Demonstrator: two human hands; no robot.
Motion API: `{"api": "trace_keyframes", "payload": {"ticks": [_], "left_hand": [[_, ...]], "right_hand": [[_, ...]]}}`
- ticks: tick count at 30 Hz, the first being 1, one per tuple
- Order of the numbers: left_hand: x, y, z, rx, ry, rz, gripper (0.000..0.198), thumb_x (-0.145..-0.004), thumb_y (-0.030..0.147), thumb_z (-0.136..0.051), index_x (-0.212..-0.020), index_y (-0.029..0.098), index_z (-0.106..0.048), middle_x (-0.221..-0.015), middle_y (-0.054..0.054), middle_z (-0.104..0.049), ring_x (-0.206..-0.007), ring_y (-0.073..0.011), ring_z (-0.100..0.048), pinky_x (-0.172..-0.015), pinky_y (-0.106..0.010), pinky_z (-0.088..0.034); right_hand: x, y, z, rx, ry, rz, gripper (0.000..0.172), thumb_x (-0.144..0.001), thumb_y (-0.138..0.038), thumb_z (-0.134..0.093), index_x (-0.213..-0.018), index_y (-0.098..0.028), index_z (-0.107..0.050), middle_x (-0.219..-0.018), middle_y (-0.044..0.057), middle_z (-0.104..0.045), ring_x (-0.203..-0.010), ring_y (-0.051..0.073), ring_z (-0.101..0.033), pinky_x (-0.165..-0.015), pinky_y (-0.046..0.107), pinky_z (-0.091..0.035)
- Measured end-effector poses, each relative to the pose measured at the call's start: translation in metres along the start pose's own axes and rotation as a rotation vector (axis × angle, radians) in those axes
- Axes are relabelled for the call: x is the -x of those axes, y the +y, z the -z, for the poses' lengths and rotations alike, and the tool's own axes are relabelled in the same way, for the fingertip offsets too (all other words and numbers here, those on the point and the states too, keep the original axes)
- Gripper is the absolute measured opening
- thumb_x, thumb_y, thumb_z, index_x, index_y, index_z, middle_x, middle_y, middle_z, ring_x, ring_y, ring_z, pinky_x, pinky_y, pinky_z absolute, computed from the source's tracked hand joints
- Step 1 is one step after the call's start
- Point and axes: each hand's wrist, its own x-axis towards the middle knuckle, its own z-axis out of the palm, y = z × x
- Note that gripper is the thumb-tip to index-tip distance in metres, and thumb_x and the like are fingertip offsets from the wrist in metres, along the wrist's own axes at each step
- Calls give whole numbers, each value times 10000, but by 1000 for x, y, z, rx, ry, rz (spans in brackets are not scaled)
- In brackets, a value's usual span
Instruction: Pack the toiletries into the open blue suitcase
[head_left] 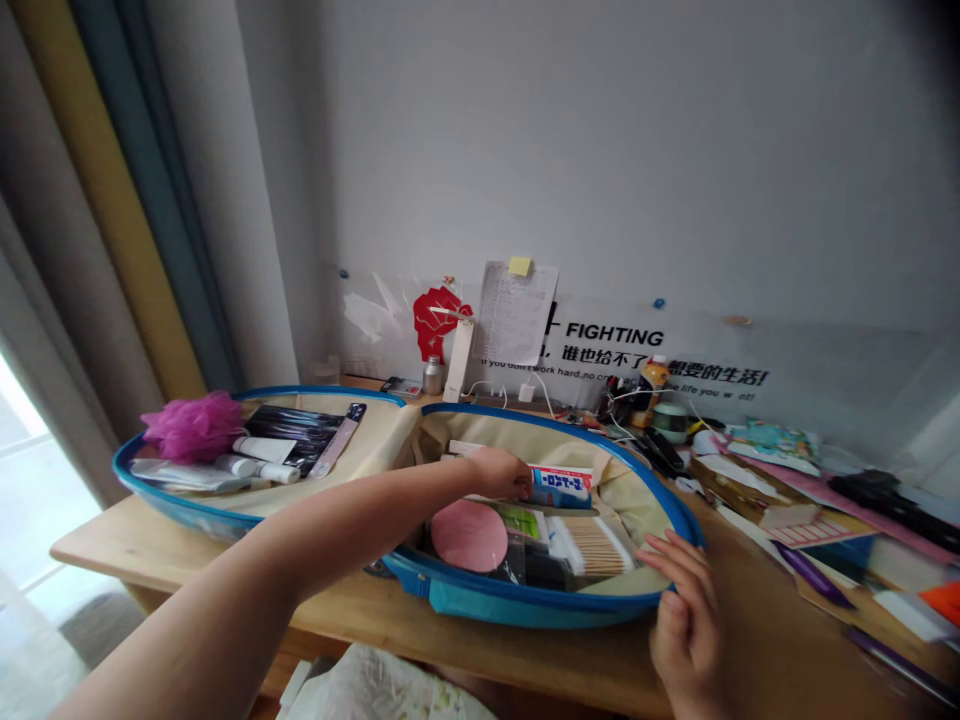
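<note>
A blue-rimmed toiletry case (525,605) lies unfolded on a wooden desk (420,620). My left hand (501,472) reaches into its right half and is closed on a white and blue toothpaste box (561,487). My right hand (686,610) rests on the case's right rim, fingers stretched along the edge. In that half lie a round pink pad (469,535), a green packet (523,520) and a pack of cotton swabs (592,545). The left half (187,500) holds a purple bath pouf (193,425), white tubes (259,458) and dark packets (300,430).
Books, papers and pens (810,500) crowd the desk's right side. Bottles, cables and a white charger (525,392) stand along the wall, under a paper sheet (516,312) and a banner reading FIGHTING (615,335). Curtains (112,220) hang at the left by a window.
</note>
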Motion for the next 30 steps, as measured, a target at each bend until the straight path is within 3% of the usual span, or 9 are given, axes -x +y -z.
{"api": "trace_keyframes", "payload": {"ticks": [7, 14, 19, 23, 27, 30], "left_hand": [[-10, -18, 3, 272, 168, 105, 347, -992, 439, -537, -1155, 146, -627, -1046, -65, -678, -909, -184, -658, -842, -397, -553], [-14, -25, 0, 452, 180, 77, 328, -988, 396, -564, -1194, 144, -604, -1073, -68, -669, -868, -164, -666, -764, -353, -584], [-16, -26, 1, 396, 259, 15, 282, -979, 380, -568, -1115, 145, -643, -1049, -62, -673, -933, -184, -647, -854, -392, -545], [-14, -24, 1, 309, 300, -1, 249, -961, 293, -534, -1090, 164, -704, -969, -59, -699, -965, -180, -620, -886, -315, -501], [-10, -22, 2, 234, 267, -12, 268, -918, 242, -547, -1094, 179, -739, -885, -30, -730, -840, -167, -646, -796, -256, -500], [-8, -19, 1, 167, 232, -32, 247, -890, 211, -580, -1061, 201, -759, -916, -28, -751, -876, -178, -669, -820, -250, -492]], "right_hand": [[-2, -1, 1, -1, -1, 1, 365, -1011, -353, -327, -1065, -197, -653, -1060, 126, -668, -1164, 297, -584, -965, 519, -447], [2, 2, 1, -16, -1, -11, 350, -1008, -345, -339, -1053, -199, -653, -1069, 127, -664, -1161, 294, -576, -995, 538, -426], [3, 4, 1, -13, -8, -17, 367, -1010, -363, -334, -1056, -198, -659, -1074, 127, -662, -1156, 299, -582, -986, 536, -433], [3, 3, 1, -34, -3, -31, 368, -1010, -378, -341, -1052, -204, -662, -1084, 122, -663, -1165, 301, -578, -998, 537, -428], [2, 2, 1, -23, -11, -12, 353, -1012, -344, -338, -1068, -196, -653, -1087, 129, -659, -1170, 297, -569, -999, 531, -423], [0, 1, 1, -23, -8, 2, 345, -1011, -326, -336, -1075, -195, -647, -1082, 128, -658, -1164, 291, -570, -1002, 528, -416]]}}
